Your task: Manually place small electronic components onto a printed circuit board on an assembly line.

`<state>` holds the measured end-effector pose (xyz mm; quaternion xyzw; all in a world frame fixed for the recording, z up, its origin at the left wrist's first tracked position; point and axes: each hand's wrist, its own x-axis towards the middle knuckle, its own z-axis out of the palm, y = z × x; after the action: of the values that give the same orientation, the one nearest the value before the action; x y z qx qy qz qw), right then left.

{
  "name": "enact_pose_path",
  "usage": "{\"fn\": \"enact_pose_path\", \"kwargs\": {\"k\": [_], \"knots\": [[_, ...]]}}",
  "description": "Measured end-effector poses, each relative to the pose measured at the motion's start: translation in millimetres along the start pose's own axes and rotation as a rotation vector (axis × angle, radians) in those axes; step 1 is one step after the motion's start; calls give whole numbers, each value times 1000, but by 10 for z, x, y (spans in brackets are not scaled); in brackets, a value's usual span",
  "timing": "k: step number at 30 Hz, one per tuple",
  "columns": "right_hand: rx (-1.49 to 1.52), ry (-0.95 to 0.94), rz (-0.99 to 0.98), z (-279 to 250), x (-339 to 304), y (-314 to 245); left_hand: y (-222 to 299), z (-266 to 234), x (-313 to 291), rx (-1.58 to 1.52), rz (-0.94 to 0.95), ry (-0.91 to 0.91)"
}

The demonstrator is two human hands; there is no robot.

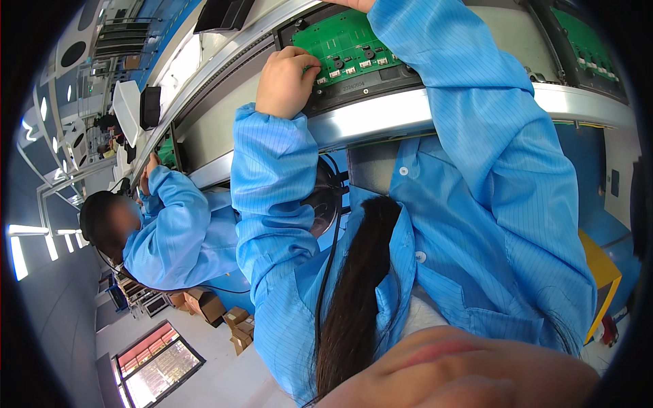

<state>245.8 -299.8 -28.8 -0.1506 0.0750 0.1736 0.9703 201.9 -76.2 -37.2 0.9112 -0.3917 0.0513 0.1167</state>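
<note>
My left hand [286, 80] is at the left edge of a green circuit board [340, 39], its fingers curled and pinched together. Whatever sits between those fingertips is too small or hidden to make out. The board lies in a black carrier frame [371, 88] and bears white connectors [350, 71] and round black parts along its near side. Beyond the board's far edge, only a sliver of my right hand [355, 3] shows at the top of the picture; its fingers are cut off. Blue sleeves cover both my arms.
The carrier rests on a conveyor line with a shiny metal rail [371, 112] along its near side. Another green board [586, 47] sits in a carrier to the right. At left, a co-worker in blue [173, 231] works by another board. Cardboard boxes [204, 304] stand on the floor.
</note>
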Motion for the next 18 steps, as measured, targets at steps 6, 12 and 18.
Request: {"fn": "enact_pose_path", "kwargs": {"k": [6,12,18], "knots": [[-6,-6,0,-4,4,-12,23,-20,42,80,46,-44],[-19,-5,-14,10,-1,-5,57,-22,81,207,119,-61],[-14,11,-16,24,-17,3,71,-39,140,232,116,-141]]}}
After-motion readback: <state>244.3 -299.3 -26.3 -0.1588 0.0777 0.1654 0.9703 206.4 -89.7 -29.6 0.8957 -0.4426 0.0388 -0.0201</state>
